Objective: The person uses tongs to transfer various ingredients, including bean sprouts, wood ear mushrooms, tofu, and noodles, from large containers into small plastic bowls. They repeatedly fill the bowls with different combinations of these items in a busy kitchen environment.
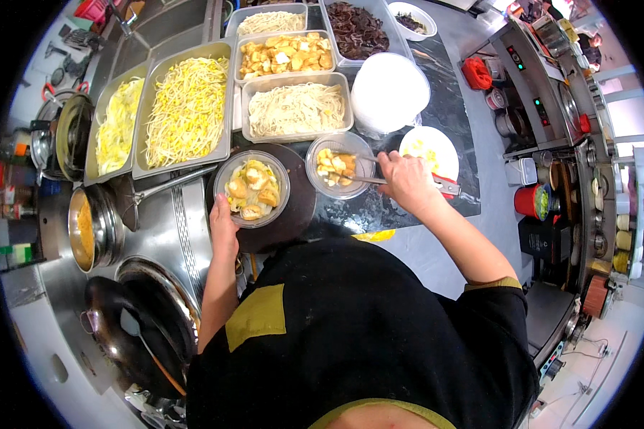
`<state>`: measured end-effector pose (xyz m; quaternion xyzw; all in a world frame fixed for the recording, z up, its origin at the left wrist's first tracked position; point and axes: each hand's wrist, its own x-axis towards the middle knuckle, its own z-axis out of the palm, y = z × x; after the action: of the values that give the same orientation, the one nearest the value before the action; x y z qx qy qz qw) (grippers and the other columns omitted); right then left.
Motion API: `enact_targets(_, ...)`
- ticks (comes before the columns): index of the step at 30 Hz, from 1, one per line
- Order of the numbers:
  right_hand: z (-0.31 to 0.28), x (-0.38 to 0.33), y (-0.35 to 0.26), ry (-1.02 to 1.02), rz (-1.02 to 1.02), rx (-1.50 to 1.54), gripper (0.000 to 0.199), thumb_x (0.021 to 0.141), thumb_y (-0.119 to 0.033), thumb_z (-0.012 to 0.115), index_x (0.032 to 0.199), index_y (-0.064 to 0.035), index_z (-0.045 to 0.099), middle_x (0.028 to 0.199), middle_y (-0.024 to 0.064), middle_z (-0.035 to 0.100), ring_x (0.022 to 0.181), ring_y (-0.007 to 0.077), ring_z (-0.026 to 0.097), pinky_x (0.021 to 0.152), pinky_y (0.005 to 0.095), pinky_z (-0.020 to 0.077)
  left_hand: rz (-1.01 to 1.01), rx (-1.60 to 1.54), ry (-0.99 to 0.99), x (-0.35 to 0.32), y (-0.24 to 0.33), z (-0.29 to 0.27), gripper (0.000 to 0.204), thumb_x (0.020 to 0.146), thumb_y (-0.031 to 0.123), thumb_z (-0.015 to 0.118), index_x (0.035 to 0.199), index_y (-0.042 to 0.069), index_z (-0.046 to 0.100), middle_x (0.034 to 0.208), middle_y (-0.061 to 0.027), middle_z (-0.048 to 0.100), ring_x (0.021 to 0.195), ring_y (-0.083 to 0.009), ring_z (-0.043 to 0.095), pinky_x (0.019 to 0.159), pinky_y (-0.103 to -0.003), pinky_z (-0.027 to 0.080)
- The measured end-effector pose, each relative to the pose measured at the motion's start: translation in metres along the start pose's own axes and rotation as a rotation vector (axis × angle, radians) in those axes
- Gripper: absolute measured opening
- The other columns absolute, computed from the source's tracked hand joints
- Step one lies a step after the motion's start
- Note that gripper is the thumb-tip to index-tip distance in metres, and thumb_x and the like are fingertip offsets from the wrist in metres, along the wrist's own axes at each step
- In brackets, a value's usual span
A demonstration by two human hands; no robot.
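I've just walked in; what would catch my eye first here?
Probably the big heap of yellow bean sprouts at upper left, with golden chunks to its right. Next, near the centre, the right hand holds metal tongs reaching into a clear bowl, while the left hand touches a filled bowl beside it.
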<state>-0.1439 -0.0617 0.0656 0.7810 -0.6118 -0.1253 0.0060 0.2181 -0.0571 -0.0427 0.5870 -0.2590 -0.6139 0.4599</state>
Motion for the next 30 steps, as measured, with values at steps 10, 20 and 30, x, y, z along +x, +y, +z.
enact_targets(10, 0.009, -0.005, -0.002, -0.061, 0.018, 0.158, 0.024, 0.081, -0.025, 0.071, 0.096, -0.0085, 0.062, 0.087, 0.0091, 0.066, 0.079, 0.0296, 0.068, 0.069, 0.0412, 0.0534, -0.047, -0.043, -0.031, 0.011, -0.006, -0.012, 0.053, 0.105, 0.041, 0.04, 0.132, -0.005, 0.049, 0.126, -0.0132, 0.059, 0.112, -0.0197, 0.06, 0.091, -0.033, 0.051)
enact_targets(20, -0.018, -0.043, -0.001, 0.012, 0.102, 0.223, 0.031, 0.084, -0.028, 0.07, 0.108, -0.0101, 0.06, 0.085, 0.0097, 0.065, 0.076, 0.0313, 0.067, 0.066, 0.0424, 0.0525, 0.009, -0.15, -0.202, 0.002, 0.019, 0.015, 0.053, 0.105, 0.042, 0.037, 0.139, 0.001, 0.04, 0.133, -0.013, 0.052, 0.118, -0.0239, 0.057, 0.09, -0.04, 0.055)
enact_targets(30, -0.05, -0.046, -0.002, 0.026, 0.139, 0.166, 0.066, 0.069, -0.04, 0.082, 0.117, -0.005, 0.053, 0.086, 0.011, 0.063, 0.075, 0.0296, 0.068, 0.065, 0.042, 0.0534, 0.019, -0.083, -0.148, 0.016, 0.007, 0.01, 0.048, 0.105, 0.04, 0.038, 0.136, 0.003, 0.044, 0.131, -0.0131, 0.053, 0.116, -0.0252, 0.058, 0.088, -0.04, 0.055)
